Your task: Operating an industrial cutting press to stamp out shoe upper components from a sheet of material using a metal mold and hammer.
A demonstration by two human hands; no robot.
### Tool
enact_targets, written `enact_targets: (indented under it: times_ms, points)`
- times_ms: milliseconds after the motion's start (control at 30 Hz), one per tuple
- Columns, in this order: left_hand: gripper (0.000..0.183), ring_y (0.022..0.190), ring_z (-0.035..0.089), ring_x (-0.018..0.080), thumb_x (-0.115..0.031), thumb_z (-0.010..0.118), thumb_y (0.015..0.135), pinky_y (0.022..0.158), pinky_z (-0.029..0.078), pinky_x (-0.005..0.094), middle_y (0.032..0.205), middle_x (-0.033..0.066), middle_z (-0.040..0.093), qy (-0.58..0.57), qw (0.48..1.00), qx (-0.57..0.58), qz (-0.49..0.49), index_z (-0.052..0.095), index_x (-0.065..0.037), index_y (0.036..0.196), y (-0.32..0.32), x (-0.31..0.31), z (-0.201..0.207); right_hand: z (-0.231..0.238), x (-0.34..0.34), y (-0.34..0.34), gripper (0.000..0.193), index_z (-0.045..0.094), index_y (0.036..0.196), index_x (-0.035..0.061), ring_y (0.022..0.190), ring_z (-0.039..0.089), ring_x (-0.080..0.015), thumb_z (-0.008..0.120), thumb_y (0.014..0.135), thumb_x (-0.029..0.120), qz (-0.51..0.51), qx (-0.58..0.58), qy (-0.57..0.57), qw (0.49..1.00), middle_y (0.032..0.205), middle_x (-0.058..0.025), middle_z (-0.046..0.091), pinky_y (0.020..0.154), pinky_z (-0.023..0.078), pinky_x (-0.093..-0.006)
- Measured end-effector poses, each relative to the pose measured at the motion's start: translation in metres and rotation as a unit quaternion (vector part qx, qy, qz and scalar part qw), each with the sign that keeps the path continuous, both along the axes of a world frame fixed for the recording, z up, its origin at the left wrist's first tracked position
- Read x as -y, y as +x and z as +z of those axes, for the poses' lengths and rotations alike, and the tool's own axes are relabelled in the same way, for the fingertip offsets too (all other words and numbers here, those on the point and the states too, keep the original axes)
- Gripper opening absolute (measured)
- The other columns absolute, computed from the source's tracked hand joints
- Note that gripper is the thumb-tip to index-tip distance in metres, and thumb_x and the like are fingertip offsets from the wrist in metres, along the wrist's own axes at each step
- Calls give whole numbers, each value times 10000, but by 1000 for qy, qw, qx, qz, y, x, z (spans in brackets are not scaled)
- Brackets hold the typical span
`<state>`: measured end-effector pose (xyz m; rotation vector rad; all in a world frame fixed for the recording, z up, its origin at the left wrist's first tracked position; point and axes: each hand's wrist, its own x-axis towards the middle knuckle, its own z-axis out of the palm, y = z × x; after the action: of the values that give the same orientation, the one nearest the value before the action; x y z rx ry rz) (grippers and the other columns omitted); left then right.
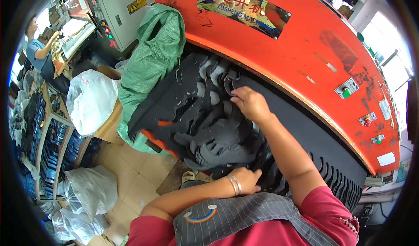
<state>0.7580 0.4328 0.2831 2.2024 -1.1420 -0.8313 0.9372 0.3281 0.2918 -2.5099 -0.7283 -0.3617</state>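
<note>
My right hand (252, 105) reaches over a black sheet material (301, 126) lying in front of the red machine. Its thumb and fingers are pinched at a thin, curved dark strip (228, 83) near the sheet's far edge. Close to my apron, my left hand (245, 181) rests with curled fingers at the near edge of the dark material; whatever it grips is hidden. Between and left of my hands lies a heap of curved dark grey cut pieces (214, 143), overlapping one another. Wavy cut slots (334, 172) run along the sheet's near right side.
The red machine (305, 45) walls off the far side, with green and red buttons (346, 92). A green woven sack (150, 58) and white plastic bag (91, 100) stand left. Shelves (46, 145) and grey sacks (94, 191) line the far left. Another person (41, 52) works beyond.
</note>
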Motion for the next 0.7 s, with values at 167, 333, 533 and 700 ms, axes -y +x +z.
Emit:
enact_targets:
  times_ms: [167,333,533,700]
  points:
    - [379,1170,507,391,-145,504,913,996,418,403,1273,268,499,-123,966,-127,-186,495,-19,1270,20,-72,24,-18,-38,-27,167,629,907,65,768,661,-341,632,829,213,-63,-64,-162,983,926,-120,639,671,540,-437]
    - [160,877,609,328,-82,526,871,793,504,398,921,152,635,-304,934,159,96,647,-28,960,103,-138,21,-7,-76,-53,151,584,946,52,786,671,-329,535,836,143,-69,-113,-267,954,968,-137,632,660,543,-425]
    - [168,907,565,344,52,472,769,822,455,413,900,152,574,-254,938,202,120,569,-8,893,163,-144,-42,-18,-75,-76,163,588,936,32,718,640,-348,602,827,152,-27,-100,-159,982,881,-149,600,627,521,-448]
    - [124,918,543,322,-96,632,774,827,441,402,953,107,565,-249,952,167,-66,576,-48,875,186,-158,-39,-20,-72,-80,146,579,897,33,700,638,-344,617,823,154,1,-105,-115,988,846,-138,603,615,522,-437]
